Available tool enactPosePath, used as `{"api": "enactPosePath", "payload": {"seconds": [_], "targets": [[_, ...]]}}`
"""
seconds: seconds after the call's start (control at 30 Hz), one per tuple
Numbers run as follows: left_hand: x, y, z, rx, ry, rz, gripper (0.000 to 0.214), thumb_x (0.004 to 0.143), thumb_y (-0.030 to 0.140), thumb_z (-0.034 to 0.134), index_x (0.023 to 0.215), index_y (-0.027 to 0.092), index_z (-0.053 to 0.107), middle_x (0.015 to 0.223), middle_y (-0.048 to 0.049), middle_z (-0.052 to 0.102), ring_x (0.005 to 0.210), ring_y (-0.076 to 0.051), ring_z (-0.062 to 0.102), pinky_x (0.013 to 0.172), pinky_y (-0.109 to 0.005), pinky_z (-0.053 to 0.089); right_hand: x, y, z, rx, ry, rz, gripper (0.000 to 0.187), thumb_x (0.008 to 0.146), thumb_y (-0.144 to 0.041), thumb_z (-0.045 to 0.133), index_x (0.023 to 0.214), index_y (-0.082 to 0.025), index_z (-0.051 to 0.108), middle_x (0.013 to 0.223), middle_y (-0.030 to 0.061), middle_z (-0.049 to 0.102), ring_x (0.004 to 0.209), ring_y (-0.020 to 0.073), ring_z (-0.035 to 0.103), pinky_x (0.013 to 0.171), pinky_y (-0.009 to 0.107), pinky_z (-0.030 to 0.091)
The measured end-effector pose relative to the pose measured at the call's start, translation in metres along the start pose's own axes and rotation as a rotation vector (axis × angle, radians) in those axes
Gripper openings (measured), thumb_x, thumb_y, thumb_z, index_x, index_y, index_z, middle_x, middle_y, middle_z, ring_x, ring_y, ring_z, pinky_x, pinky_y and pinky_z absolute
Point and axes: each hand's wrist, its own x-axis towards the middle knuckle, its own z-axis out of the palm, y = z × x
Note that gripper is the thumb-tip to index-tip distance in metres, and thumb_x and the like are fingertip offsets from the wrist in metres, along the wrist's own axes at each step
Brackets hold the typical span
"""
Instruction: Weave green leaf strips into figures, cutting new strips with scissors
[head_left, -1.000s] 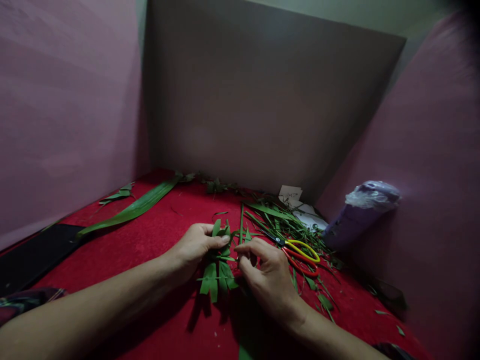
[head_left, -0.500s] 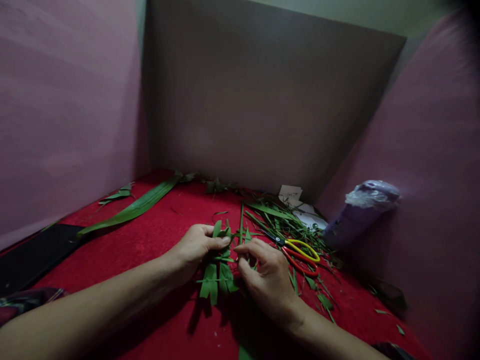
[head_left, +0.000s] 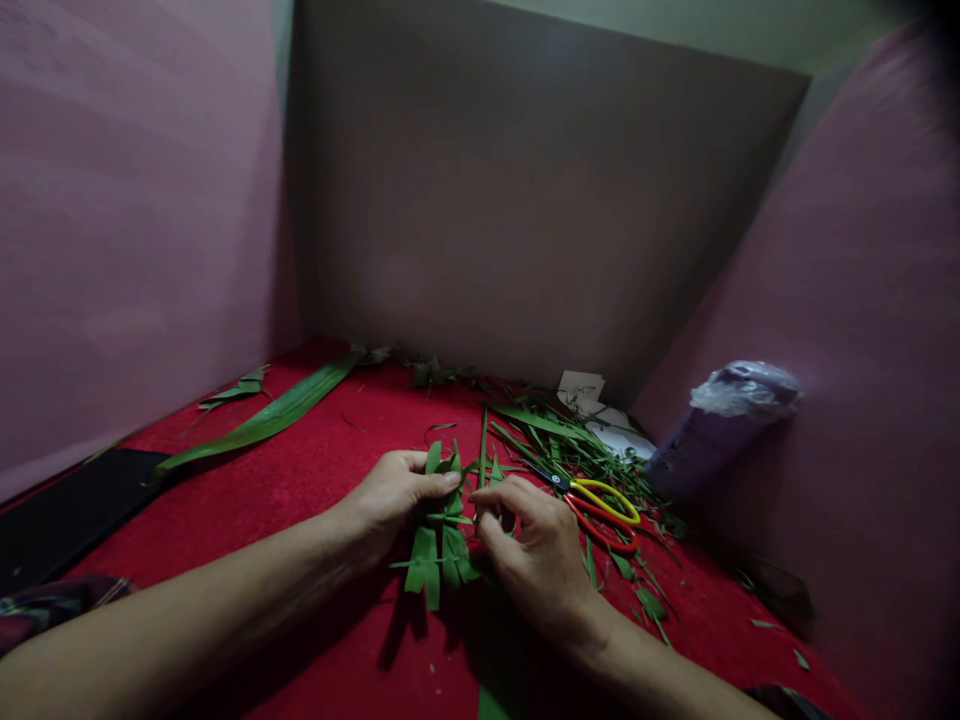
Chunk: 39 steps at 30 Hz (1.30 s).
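A small figure made of green leaf strips (head_left: 424,560) hangs over the red cloth, pinched between the thumb and fingers of my left hand (head_left: 401,492). Several cut strips fan out below a thin cross strip on it. Just to its right, my right hand (head_left: 529,535) has its thumb and fingertips drawn together. Whatever lies between those fingertips, if anything, is too small to make out. Beyond my right hand lie scissors (head_left: 600,508) with one yellow and one red handle.
Leaf scraps (head_left: 555,435) are heaped at the back right beside white papers (head_left: 611,425). A purple container topped with clear plastic (head_left: 701,430) stands by the right wall. One long leaf (head_left: 277,413) stretches across the left, its end on a black flat object (head_left: 75,510).
The lower strips of the leaf figure have shifted and turned slightly. Both hands keep nearly the same places.
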Motion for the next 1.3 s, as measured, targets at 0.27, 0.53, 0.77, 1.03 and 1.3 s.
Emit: {"api": "enactPosePath", "payload": {"seconds": [0.27, 0.53, 0.77, 1.03, 1.3], "targets": [[-0.0018, 0.0058, 0.0031, -0.002, 0.049, -0.024, 0.022, 0.056, 0.023, 0.075, 0.066, 0.010, 0.061, 0.048, 0.0027, 0.054, 0.043, -0.008, 0.048, 0.045, -0.020, 0.037, -0.0010, 0.0009, 0.0006, 0.025, 0.012, -0.019, 0.019, 0.074, -0.010, 0.051, 0.076, -0.020, 0.067, 0.067, 0.0011, 0.061, 0.061, 0.0151, 0.054, 0.059, 0.024, 0.039], [-0.0027, 0.0054, 0.0043, -0.009, 0.051, -0.012, 0.020, 0.058, 0.024, 0.073, 0.067, 0.011, 0.061, 0.049, 0.0025, 0.055, 0.043, -0.009, 0.048, 0.046, -0.022, 0.040, -0.0001, -0.0006, 0.0005, 0.012, 0.011, -0.010, 0.018, 0.072, -0.009, 0.051, 0.073, -0.019, 0.066, 0.066, 0.0013, 0.061, 0.061, 0.0152, 0.054, 0.059, 0.024, 0.039], [-0.0012, 0.0035, 0.0018, -0.021, 0.039, -0.010, 0.021, 0.059, 0.025, 0.073, 0.068, 0.011, 0.060, 0.049, 0.0022, 0.056, 0.043, -0.009, 0.048, 0.046, -0.023, 0.040, -0.0002, 0.0010, 0.0012, 0.024, 0.005, -0.007, 0.018, 0.072, -0.010, 0.052, 0.074, -0.020, 0.066, 0.067, 0.0010, 0.061, 0.062, 0.0152, 0.055, 0.061, 0.024, 0.040], [-0.0016, 0.0035, 0.0021, -0.001, 0.044, -0.006, 0.023, 0.058, 0.026, 0.074, 0.068, 0.011, 0.060, 0.050, 0.0023, 0.055, 0.044, -0.010, 0.048, 0.046, -0.022, 0.040, -0.0017, 0.0021, 0.0014, 0.012, -0.004, -0.009, 0.018, 0.073, -0.010, 0.052, 0.075, -0.020, 0.067, 0.066, 0.0006, 0.060, 0.062, 0.0149, 0.054, 0.060, 0.024, 0.039], [0.0034, -0.0020, -0.0020, 0.080, 0.023, 0.076, 0.024, 0.059, 0.029, 0.076, 0.066, 0.012, 0.060, 0.054, 0.0021, 0.056, 0.048, -0.009, 0.050, 0.049, -0.021, 0.039, -0.0012, 0.0006, 0.0012, -0.012, -0.014, -0.008, 0.019, 0.071, -0.010, 0.052, 0.073, -0.021, 0.068, 0.063, 0.0001, 0.059, 0.059, 0.0144, 0.052, 0.058, 0.024, 0.036]]}}
